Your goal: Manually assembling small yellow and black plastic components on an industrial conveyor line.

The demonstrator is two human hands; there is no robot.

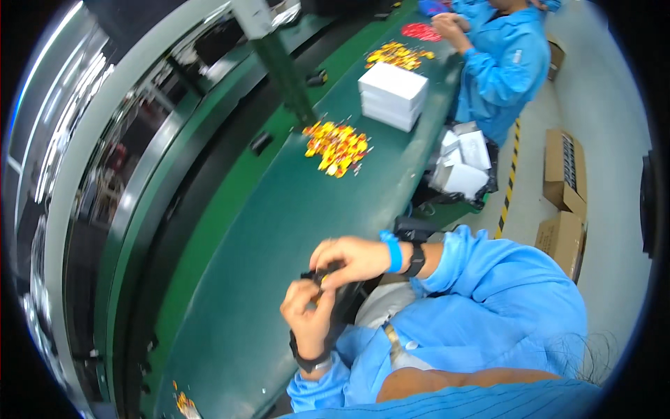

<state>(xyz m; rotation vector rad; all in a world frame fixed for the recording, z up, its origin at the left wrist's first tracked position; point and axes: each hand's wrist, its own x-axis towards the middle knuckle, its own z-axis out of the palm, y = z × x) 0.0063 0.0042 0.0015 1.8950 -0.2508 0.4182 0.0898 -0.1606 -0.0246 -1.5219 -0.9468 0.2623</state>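
Note:
Both my hands meet over the near edge of the green work table (262,230). Between their fingertips is a small black part (308,275), with a bit of yellow next to it; its exact kind is too small to tell. My right hand (357,258) closes on it from above, thumb and fingers pinched, a blue band and a black strap round the wrist. From below, my left hand (307,315) grips it with bent fingers, a black strap on its wrist. The fingers hide most of the part.
A pile of small yellow-orange pieces (337,148) lies farther up the table near white boxes (393,96). Another yellow pile (396,56) and red pieces (421,31) lie beyond. A co-worker in blue (506,59) stands by a bin of white boxes (464,164). Cartons (564,171) line the right wall.

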